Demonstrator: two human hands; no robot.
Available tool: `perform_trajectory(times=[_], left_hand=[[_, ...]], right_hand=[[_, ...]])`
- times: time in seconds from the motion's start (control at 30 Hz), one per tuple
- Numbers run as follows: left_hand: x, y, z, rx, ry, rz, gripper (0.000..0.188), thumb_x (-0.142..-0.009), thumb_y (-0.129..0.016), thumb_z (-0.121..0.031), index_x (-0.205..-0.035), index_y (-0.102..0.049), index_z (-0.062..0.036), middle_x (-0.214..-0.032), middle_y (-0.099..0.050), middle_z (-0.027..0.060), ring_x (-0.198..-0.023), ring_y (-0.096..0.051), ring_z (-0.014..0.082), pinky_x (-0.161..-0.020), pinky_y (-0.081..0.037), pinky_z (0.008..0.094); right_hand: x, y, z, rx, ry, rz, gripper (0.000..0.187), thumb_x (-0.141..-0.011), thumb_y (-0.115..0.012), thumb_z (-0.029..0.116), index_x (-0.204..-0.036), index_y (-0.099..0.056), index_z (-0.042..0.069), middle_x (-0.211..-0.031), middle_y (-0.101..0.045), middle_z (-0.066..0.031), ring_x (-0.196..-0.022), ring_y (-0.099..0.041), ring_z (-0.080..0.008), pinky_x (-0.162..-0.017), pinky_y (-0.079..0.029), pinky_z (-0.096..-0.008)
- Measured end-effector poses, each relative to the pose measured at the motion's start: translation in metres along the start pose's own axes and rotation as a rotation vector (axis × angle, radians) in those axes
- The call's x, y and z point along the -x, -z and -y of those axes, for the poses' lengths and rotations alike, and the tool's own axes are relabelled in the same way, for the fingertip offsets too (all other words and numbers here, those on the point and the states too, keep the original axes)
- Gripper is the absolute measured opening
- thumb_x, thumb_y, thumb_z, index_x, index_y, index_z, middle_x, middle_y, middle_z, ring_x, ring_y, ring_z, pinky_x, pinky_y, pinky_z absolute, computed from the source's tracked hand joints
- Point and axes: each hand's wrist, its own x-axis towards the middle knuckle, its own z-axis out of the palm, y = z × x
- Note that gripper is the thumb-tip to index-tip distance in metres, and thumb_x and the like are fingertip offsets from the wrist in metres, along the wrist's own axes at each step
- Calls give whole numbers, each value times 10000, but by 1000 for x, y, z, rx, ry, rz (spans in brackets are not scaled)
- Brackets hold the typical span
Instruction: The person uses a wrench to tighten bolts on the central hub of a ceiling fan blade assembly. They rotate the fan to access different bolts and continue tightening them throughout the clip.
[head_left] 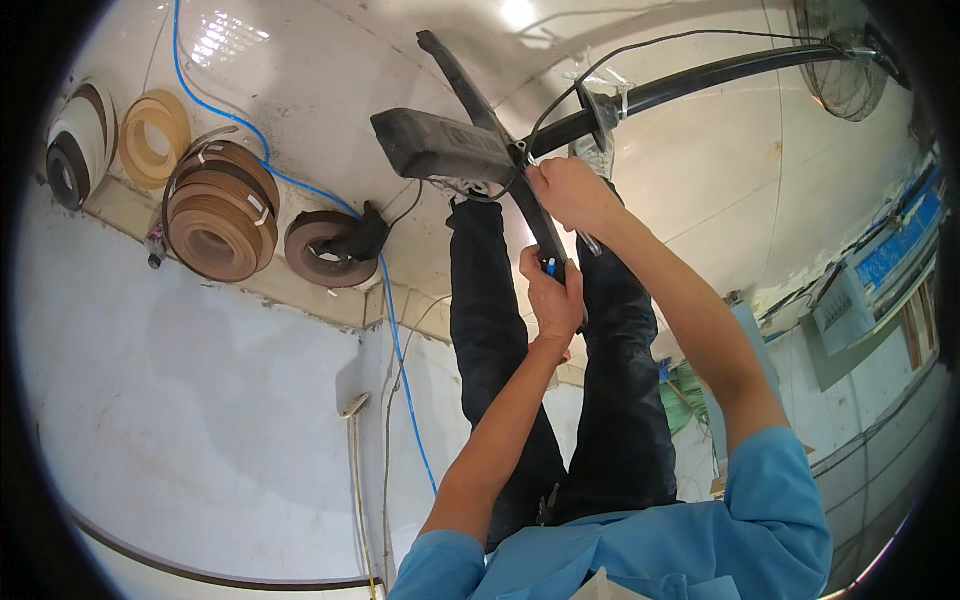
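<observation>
A black fan stand lies across the top of the view, with its cross-shaped base (450, 150) between my feet. From the base, a black pole (720, 80) runs right to the wire fan cage (845, 80). My left hand (556, 300) is closed around one base leg (540, 225); a small blue-and-white piece (551, 267) shows by its fingers. My right hand (578, 195) is closed at the joint of pole and base, around a silver metal tool (592, 243) whose end sticks out below the palm. Its exact kind is hidden by the fingers.
Rolls of brown edge banding (222, 215), a tan roll (153, 140) and a dark roll (330, 248) stand along the ledge at left. A blue hose (310, 187) runs past them. A black cable (680, 38) loops over the pole. Grey panels (850, 300) are at right.
</observation>
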Motion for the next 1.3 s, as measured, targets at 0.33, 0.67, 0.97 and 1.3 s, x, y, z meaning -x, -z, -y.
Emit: perform_trajectory(times=[0.33, 0.67, 0.97, 1.3], left_hand=[[-13, 13, 0, 87, 118, -48, 562, -907, -734, -152, -1335, -403, 2, -1122, -553, 153, -1010, -588, 283, -893, -487, 406], [-118, 68, -28, -354, -116, 44, 312, -899, -727, -283, -1108, -687, -56, -1073, -682, 171, -924, -670, 379, -790, -523, 457], [-123, 168, -151, -392, -542, -516, 174, -908, -759, -105, -1047, -701, -17, -933, -702, 66, -839, -647, 195, -750, -506, 316], [-179, 140, -224, -245, -341, -213, 264, -955, -701, -270, -1016, -680, -14, -888, -645, 69, -789, -592, 186, -756, -476, 333]], right_hand=[[-22, 30, 21, 219, 45, 306, 375, -1021, -482, 204, -906, -609, -129, -689, -674, -250, -568, -692, -363, -602, -577, -466], [-10, 35, 5, -421, 69, 199, 349, -881, -576, 86, -1181, -469, -57, -713, -676, -149, -593, -671, -235, -567, -519, -368], [-6, 26, -15, -605, 141, 122, 398, -904, -578, 100, -1298, -602, 54, -715, -678, -106, -603, -654, -171, -586, -509, -325], [12, 11, -30, -894, 290, -89, 294, -996, -609, 243, -1181, -655, 20, -704, -690, -81, -670, -683, -193, -638, -505, -361]])
